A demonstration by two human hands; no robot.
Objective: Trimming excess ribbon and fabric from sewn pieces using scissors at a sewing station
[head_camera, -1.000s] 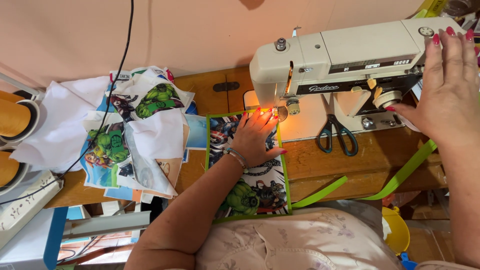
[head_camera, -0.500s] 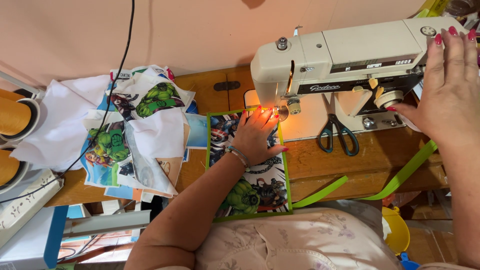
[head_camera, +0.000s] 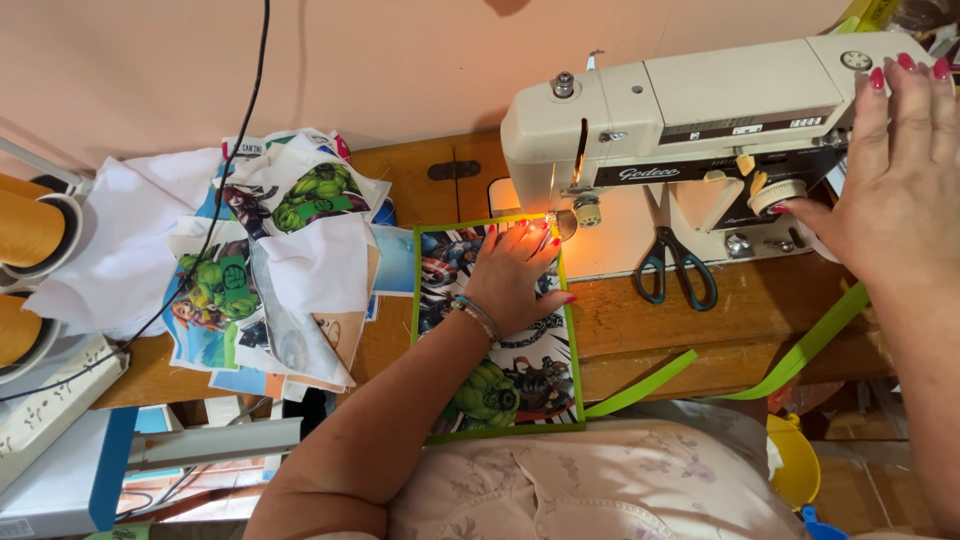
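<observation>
The left hand (head_camera: 515, 280) lies flat, fingers spread open, on a printed cloth panel (head_camera: 500, 350) with a green border that sits on the wooden counter (head_camera: 650, 320), its top edge right under the needle of the cream sewing machine (head_camera: 690, 120), where the lamp glows orange. The right hand (head_camera: 895, 175) rests against the machine's far end at the wheel, fingers extended rather than curled around anything; whether they press or turn it I cannot tell.

To sew this edge well, the flat palm should guide the cloth lightly, keeping the green border parallel to the foot, with fingertips clear of the needle. The green strip (head_camera: 790, 360) trailing off the counter should feed slack. The scissors (head_camera: 675, 265) lie near, clear of the seam.

Against the earlier frames, both hands and the panel sit in practically the same places; no clear advance of the cloth shows.
</observation>
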